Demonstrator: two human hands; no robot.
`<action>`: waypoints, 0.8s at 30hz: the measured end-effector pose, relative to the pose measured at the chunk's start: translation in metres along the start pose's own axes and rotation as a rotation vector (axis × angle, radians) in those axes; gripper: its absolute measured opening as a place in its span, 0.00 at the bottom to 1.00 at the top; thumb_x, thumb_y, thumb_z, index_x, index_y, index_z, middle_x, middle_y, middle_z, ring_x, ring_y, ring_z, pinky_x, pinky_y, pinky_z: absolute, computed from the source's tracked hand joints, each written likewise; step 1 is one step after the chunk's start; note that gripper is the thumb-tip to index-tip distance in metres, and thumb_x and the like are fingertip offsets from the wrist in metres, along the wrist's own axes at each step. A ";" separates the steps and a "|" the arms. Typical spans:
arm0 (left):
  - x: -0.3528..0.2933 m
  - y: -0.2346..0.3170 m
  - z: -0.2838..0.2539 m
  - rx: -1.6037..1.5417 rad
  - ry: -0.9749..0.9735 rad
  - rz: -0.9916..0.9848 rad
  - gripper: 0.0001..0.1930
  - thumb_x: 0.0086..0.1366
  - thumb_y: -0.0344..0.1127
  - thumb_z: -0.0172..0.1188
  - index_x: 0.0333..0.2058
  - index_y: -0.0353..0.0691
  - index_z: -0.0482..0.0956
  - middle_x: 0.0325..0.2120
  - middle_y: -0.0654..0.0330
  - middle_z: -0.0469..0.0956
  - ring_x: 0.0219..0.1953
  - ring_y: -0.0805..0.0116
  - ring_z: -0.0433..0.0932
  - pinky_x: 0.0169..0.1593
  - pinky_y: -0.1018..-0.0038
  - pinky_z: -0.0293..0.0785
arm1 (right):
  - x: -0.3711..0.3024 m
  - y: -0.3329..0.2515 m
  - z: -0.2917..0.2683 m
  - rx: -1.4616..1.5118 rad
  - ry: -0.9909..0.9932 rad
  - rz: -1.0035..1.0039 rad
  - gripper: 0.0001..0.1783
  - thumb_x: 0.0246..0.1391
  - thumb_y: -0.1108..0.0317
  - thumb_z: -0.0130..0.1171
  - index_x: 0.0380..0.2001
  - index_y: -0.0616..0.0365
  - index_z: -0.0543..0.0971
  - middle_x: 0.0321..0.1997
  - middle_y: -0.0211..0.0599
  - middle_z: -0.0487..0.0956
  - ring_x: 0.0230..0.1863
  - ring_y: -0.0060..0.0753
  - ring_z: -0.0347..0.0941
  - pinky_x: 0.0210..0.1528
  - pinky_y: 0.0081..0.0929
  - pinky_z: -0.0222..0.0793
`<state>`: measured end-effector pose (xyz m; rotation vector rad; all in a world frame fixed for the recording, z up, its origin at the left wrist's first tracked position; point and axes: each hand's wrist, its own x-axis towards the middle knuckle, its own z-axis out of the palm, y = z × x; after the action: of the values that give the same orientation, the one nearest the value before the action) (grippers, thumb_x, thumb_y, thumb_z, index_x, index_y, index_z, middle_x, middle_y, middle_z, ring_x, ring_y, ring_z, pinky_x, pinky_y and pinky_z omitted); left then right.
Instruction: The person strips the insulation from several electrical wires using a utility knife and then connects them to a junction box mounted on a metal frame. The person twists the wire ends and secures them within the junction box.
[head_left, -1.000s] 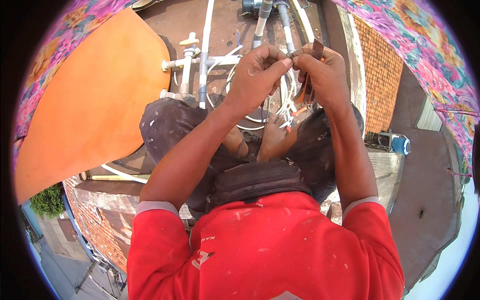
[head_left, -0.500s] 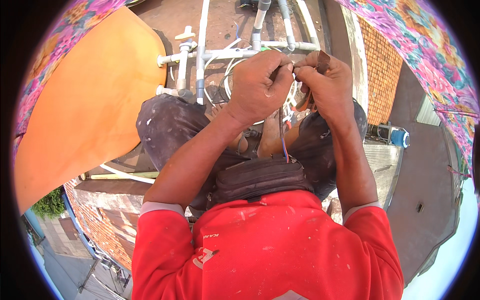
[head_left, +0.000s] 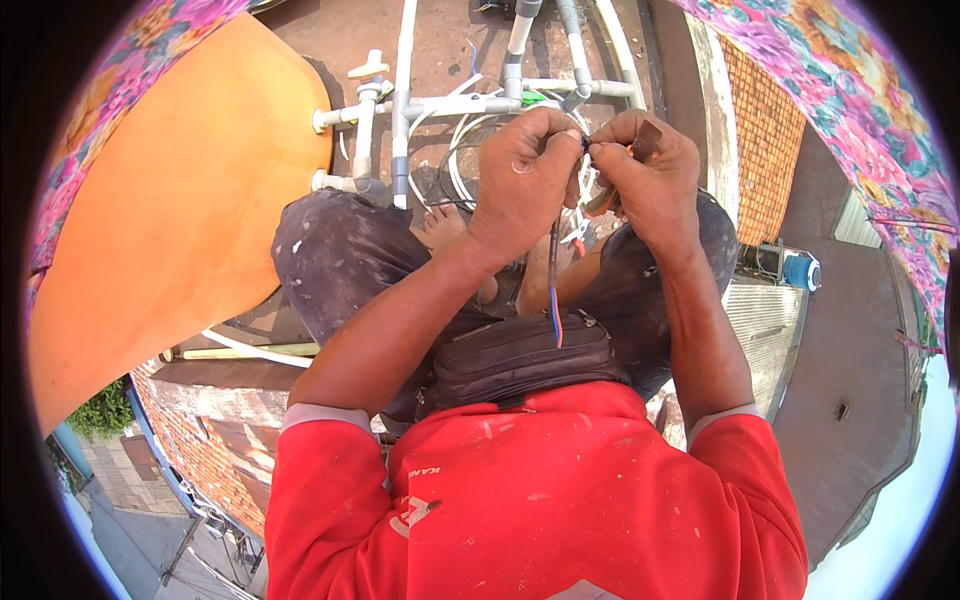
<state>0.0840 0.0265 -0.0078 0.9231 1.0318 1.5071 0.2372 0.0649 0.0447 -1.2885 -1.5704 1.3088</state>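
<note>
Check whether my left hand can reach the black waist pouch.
Likely yes: only the dangling cable crosses the black waist pouch, though your left hand holds that cable and would need freeing.

White lettering (head_left: pixel 425 471) and a pale emblem (head_left: pixel 414 513) mark the red shirt (head_left: pixel 600 490).

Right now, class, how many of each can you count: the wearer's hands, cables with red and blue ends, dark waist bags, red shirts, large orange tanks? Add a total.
Hands: 2, left hand and right hand
Cable with red and blue ends: 1
Dark waist bag: 1
Red shirt: 1
Large orange tank: 1
Total: 6
</note>
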 end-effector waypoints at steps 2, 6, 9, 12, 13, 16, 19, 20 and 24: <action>-0.002 0.002 0.001 -0.069 -0.024 -0.055 0.06 0.73 0.28 0.58 0.36 0.31 0.79 0.24 0.64 0.78 0.26 0.78 0.77 0.29 0.73 0.71 | -0.003 -0.006 0.000 -0.043 0.022 0.025 0.04 0.56 0.73 0.65 0.33 0.62 0.85 0.25 0.25 0.81 0.26 0.14 0.74 0.28 0.20 0.71; -0.002 -0.009 -0.002 0.097 -0.018 0.134 0.05 0.73 0.28 0.60 0.37 0.32 0.78 0.25 0.60 0.77 0.28 0.73 0.79 0.30 0.70 0.72 | 0.000 -0.007 -0.007 -0.173 -0.042 -0.094 0.05 0.61 0.73 0.65 0.37 0.63 0.85 0.23 0.27 0.80 0.22 0.13 0.73 0.17 0.18 0.65; 0.002 -0.009 -0.006 0.389 -0.015 0.409 0.03 0.72 0.26 0.61 0.38 0.33 0.77 0.28 0.53 0.77 0.29 0.59 0.80 0.32 0.63 0.73 | 0.001 -0.003 -0.006 -0.308 -0.005 -0.215 0.06 0.60 0.73 0.65 0.37 0.64 0.85 0.23 0.26 0.80 0.24 0.12 0.73 0.18 0.18 0.64; 0.001 -0.006 -0.003 0.588 -0.005 0.582 0.02 0.71 0.24 0.59 0.40 0.34 0.75 0.33 0.47 0.76 0.32 0.43 0.79 0.35 0.56 0.73 | 0.001 0.000 0.002 -0.341 0.059 -0.241 0.06 0.60 0.73 0.64 0.37 0.64 0.86 0.23 0.26 0.80 0.25 0.12 0.73 0.19 0.17 0.64; 0.001 -0.006 -0.002 0.635 0.002 0.618 0.03 0.71 0.24 0.58 0.41 0.34 0.74 0.34 0.45 0.76 0.33 0.38 0.78 0.36 0.53 0.73 | 0.000 -0.001 0.002 -0.319 0.062 -0.199 0.06 0.60 0.73 0.64 0.37 0.64 0.86 0.24 0.26 0.80 0.25 0.12 0.74 0.19 0.17 0.64; 0.000 -0.009 -0.003 0.653 -0.008 0.641 0.04 0.73 0.25 0.57 0.43 0.34 0.72 0.35 0.44 0.75 0.34 0.36 0.78 0.38 0.50 0.73 | -0.005 -0.012 0.002 -0.202 0.030 -0.038 0.06 0.61 0.74 0.64 0.38 0.64 0.86 0.25 0.28 0.81 0.25 0.14 0.75 0.19 0.17 0.66; -0.003 -0.009 -0.001 0.622 0.015 0.540 0.03 0.76 0.27 0.55 0.42 0.33 0.72 0.33 0.43 0.75 0.33 0.35 0.77 0.38 0.49 0.72 | -0.006 -0.011 -0.001 -0.092 0.018 0.018 0.06 0.59 0.73 0.66 0.36 0.63 0.86 0.24 0.28 0.82 0.24 0.15 0.76 0.22 0.20 0.70; -0.003 -0.009 -0.002 0.596 -0.003 0.508 0.04 0.77 0.28 0.55 0.42 0.33 0.72 0.32 0.44 0.74 0.32 0.36 0.76 0.38 0.50 0.72 | -0.005 -0.009 -0.001 -0.062 0.022 0.016 0.05 0.58 0.72 0.67 0.35 0.63 0.87 0.24 0.28 0.82 0.23 0.15 0.76 0.24 0.21 0.72; -0.003 -0.009 -0.006 0.455 -0.077 0.304 0.07 0.79 0.30 0.54 0.40 0.33 0.72 0.29 0.45 0.73 0.30 0.42 0.76 0.36 0.56 0.71 | -0.002 0.004 0.000 0.182 0.001 0.059 0.05 0.57 0.74 0.66 0.35 0.65 0.86 0.24 0.30 0.82 0.23 0.17 0.76 0.25 0.20 0.72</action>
<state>0.0819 0.0236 -0.0183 1.5018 1.2459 1.4905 0.2387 0.0625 0.0407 -1.2291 -1.3866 1.4517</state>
